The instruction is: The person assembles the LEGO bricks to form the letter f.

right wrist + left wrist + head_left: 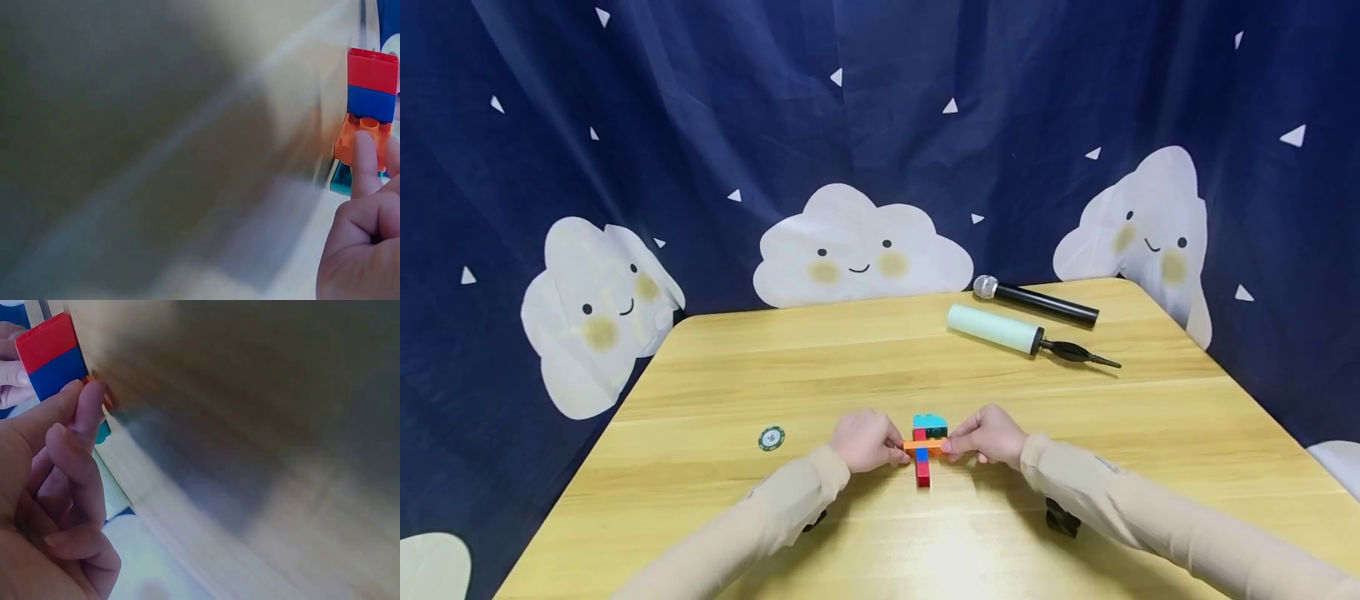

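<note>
A small build of toy building bricks lies on the wooden table between the two hands. My left hand (867,443) pinches the left end of its orange brick (925,445) with thumb and forefinger. At the other end, my right hand (988,435) pinches the same orange brick, a fingertip beside its stud in the right wrist view. A blue brick (59,372) and a red brick (49,340) extend from the near side of the orange one. Beyond it sit another red brick (919,434), a light blue curved brick (929,421) and a dark teal brick (340,180).
A round chip (771,438) lies left of the left hand. Toward the back right are a pale green hand pump (995,329) with a black nozzle and a black microphone (1045,305). A dark blue curtain (880,108) with clouds hangs behind the table (715,375).
</note>
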Motion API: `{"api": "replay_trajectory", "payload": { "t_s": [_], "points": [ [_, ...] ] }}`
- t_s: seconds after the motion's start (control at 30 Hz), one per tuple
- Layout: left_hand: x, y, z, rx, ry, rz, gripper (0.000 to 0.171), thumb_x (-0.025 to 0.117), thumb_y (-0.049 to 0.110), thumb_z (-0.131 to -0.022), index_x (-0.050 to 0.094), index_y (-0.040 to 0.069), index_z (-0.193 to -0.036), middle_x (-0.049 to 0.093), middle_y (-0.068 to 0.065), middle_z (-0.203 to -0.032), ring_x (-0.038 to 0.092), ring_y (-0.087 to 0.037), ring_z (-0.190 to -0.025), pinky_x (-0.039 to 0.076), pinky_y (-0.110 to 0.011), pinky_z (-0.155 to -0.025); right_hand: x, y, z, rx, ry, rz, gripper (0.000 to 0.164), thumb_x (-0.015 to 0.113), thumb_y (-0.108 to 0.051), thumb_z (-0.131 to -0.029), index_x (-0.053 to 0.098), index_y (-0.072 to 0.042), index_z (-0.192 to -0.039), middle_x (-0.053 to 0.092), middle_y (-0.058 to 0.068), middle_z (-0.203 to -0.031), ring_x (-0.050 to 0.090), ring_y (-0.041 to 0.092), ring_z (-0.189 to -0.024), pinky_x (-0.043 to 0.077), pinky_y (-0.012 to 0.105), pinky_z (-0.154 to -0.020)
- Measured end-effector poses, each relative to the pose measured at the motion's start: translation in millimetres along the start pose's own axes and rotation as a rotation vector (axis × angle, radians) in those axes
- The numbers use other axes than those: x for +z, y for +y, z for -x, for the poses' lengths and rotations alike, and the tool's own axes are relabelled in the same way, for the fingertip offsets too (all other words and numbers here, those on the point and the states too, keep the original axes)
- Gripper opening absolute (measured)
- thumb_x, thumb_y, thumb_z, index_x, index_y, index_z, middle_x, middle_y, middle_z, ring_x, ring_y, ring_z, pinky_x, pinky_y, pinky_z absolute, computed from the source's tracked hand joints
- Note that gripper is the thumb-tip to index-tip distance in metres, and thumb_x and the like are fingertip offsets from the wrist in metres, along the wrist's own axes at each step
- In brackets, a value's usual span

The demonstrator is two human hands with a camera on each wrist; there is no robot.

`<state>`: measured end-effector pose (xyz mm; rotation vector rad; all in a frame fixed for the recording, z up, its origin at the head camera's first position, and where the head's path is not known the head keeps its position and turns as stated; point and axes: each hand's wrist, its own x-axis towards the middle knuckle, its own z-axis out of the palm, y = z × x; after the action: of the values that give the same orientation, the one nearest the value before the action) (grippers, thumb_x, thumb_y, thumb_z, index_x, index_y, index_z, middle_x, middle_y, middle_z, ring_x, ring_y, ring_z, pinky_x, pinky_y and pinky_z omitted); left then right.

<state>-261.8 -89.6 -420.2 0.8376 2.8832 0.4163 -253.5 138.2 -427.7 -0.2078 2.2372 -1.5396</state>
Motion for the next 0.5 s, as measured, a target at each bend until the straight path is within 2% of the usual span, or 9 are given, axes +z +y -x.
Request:
{"api": "replay_trajectory", "payload": {
  "t_s": [0.23, 0.5],
  "points": [
    [3.3, -10.0, -14.7, -0.052, 0.027, 0.009, 0.016, 0.076, 0.035, -0.08, 0.075, 0.025, -0.068, 0.07, 0.015, -0.071, 0.048, -0.001, -0.058, 0.034, -0.021, -0.051, -1.9, -2.6, -18.7, 0.035, 0.081, 0.019, 0.02, 0.073, -0.01, -0.082, 0.072, 0.004, -0.095, 0.073, 0.016, -0.081, 0.036, 0.002, -0.036, 0.026, 0.015, -0.039],
    [5.8, -13.8, -18.3, -0.063, 0.025, 0.0, 0.014, 0.076, 0.035, -0.079, 0.076, 0.024, -0.07, 0.064, 0.015, -0.061, 0.043, -0.002, -0.054, 0.029, -0.021, -0.048, 0.5, -2.4, -22.5, 0.045, 0.091, 0.015, 0.02, 0.074, -0.01, -0.081, 0.071, 0.005, -0.095, 0.073, 0.017, -0.08, 0.035, 0.001, -0.036, 0.029, 0.014, -0.039]
  ]
}}
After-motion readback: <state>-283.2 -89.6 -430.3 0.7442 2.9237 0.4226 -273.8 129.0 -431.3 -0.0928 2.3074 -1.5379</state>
